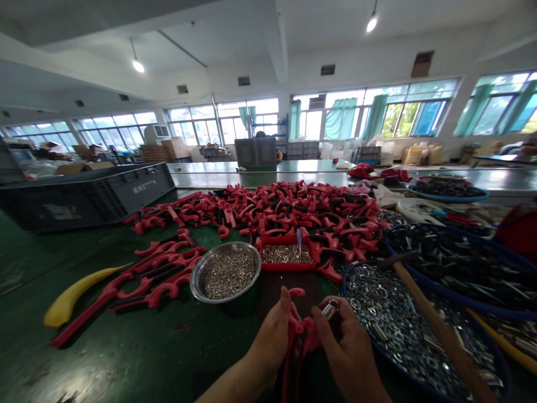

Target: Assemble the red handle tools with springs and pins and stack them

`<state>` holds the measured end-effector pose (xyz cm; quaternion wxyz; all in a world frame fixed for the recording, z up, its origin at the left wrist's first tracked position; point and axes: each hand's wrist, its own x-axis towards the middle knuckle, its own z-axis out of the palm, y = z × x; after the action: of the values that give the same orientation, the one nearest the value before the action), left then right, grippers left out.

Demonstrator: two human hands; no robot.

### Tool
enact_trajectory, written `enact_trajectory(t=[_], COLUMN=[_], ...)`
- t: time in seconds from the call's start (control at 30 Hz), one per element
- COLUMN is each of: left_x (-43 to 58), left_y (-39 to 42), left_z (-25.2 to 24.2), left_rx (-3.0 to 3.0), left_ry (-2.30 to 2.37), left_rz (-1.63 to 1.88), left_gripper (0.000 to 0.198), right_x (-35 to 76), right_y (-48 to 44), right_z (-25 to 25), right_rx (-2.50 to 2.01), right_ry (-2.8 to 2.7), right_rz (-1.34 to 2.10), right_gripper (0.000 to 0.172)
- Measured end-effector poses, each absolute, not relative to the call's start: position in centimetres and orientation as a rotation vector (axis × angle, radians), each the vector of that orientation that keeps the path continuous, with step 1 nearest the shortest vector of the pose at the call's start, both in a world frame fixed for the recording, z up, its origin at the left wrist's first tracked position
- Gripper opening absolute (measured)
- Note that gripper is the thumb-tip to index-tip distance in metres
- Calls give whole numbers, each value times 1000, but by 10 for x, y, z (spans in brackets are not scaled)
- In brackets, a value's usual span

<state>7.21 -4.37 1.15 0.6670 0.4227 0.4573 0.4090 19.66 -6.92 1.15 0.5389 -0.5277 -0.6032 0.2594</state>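
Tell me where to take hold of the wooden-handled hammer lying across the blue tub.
Take the hammer's wooden handle around its middle, fingers wrapping over from above, coming in from the right, away from your right hand. The long straight shaft slants across the blue tub of metal washers, so it looks easiest to close on there; the dark head is short.

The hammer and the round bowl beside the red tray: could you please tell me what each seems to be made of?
The hammer's handle looks like plain pale wood, matt and unpainted; its head seems dark steel. The bowl looks like stainless steel, given its bright, reflective rim.
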Motion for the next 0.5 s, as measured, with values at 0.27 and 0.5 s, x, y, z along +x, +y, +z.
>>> enact_trajectory(t=[0.27,0.5], left_x=[74,72], left_y=[-43,-50], left_z=[8,6], left_rx=[928,1268], left_ry=[1019,1040], left_rz=[943,1099], left_gripper=[79,63], right_x=[196,193], right_y=[-76,-78], right_z=[18,15], right_rx=[-1294,-1297], right_ry=[-1536,-1650], right_rz=[483,418], right_gripper=[15,13])
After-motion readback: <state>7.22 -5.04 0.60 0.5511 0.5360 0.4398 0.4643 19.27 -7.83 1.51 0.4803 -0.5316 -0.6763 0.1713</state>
